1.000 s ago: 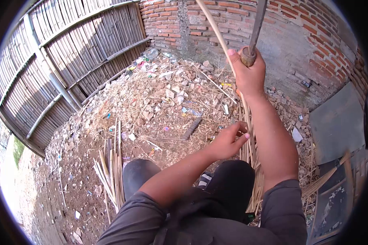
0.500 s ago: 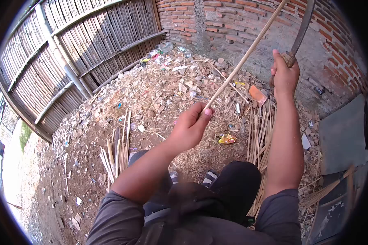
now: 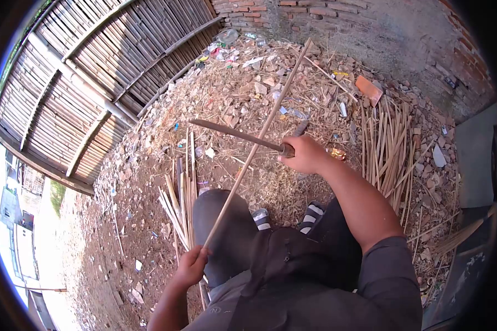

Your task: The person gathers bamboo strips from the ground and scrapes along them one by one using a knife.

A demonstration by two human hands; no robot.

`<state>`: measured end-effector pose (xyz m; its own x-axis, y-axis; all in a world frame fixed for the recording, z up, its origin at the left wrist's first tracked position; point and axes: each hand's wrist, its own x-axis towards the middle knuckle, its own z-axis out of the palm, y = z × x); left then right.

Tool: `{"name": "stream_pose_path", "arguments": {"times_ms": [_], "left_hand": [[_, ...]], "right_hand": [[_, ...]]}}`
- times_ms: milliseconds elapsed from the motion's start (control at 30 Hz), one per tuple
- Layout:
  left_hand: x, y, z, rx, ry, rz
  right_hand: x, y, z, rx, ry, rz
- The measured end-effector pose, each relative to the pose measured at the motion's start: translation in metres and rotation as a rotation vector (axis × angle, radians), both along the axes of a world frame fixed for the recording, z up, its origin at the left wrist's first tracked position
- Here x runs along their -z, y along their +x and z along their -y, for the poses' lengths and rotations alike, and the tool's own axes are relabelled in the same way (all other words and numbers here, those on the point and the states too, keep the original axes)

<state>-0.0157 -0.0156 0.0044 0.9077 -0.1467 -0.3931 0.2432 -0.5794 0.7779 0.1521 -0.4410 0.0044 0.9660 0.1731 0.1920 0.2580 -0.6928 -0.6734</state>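
Observation:
My left hand (image 3: 191,267), low beside my left knee, is closed round the lower end of a long bamboo strip (image 3: 281,95). The strip slants up and away to the right, past the middle of the view. In my right hand (image 3: 305,155) is the handle of a machete (image 3: 232,132), its dark, slightly curved blade pointing left. The blade crosses the strip near its middle; whether the two touch I cannot tell. Part of the machete's handle is hidden by my fingers.
Bamboo strips (image 3: 389,146) lie in a pile on the right, and a smaller bundle (image 3: 178,207) is by my left knee. Rubble and litter cover the ground. A bamboo fence (image 3: 102,71) and brick wall (image 3: 359,33) stand behind; a grey panel (image 3: 477,160) is at right.
My right hand has swung the machete down from the upper right to across the strip. My left hand has drawn down and left with the strip's lower end.

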Motion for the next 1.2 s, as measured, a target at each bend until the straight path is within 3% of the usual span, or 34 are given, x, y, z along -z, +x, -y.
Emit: {"name": "stream_pose_path", "arguments": {"times_ms": [233, 367, 467, 633, 733, 867, 967, 1067, 1200], "left_hand": [[0.018, -0.014, -0.030, -0.017, 0.105, 0.012], [0.015, -0.019, -0.034, 0.041, 0.136, 0.054], [0.020, -0.019, -0.044, 0.032, 0.095, 0.006], [0.025, -0.011, -0.048, 0.045, 0.066, 0.021], [0.032, -0.008, -0.050, 0.072, 0.103, 0.079], [0.029, -0.006, -0.049, 0.072, 0.123, 0.054], [0.026, -0.005, -0.051, 0.049, 0.140, 0.042], [0.029, -0.004, -0.055, 0.091, 0.225, 0.105], [0.036, -0.001, -0.059, 0.064, 0.218, 0.104]], "right_hand": [[0.008, -0.015, -0.052, -0.353, -0.303, -0.119], [0.028, 0.003, -0.039, -0.293, -0.255, -0.185], [0.049, 0.016, -0.022, -0.112, -0.162, -0.157], [0.035, 0.004, -0.049, -0.312, -0.353, -0.107], [0.039, 0.014, -0.045, -0.324, -0.233, -0.295], [0.043, 0.018, -0.042, -0.244, -0.139, -0.333], [0.046, 0.009, -0.055, -0.290, -0.207, -0.087], [0.033, 0.009, -0.059, -0.322, -0.378, -0.086], [0.052, 0.034, -0.027, 0.035, -0.148, -0.226]]}}
